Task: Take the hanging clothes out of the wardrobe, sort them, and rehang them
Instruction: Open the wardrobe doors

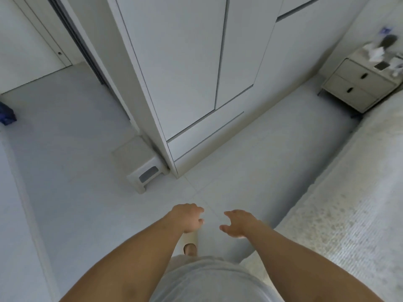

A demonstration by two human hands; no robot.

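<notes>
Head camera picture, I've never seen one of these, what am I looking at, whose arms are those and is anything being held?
It is one wide-angle view from a camera worn on a person's head, looking down. The bare arms are that person's own. The left hand and right hand hang out in front with loose fingers, holding nothing. Ahead stands a white wardrobe with its doors shut; no clothes show. A small stool sits by its corner, a bedside cabinet farther right, and a bed along the right.

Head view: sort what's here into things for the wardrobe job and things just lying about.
For the job:
tall white wardrobe, doors closed
left hand, empty
right hand, empty

Lying about:
small grey plastic step stool
cream two-drawer bedside table
white textured bed
</notes>
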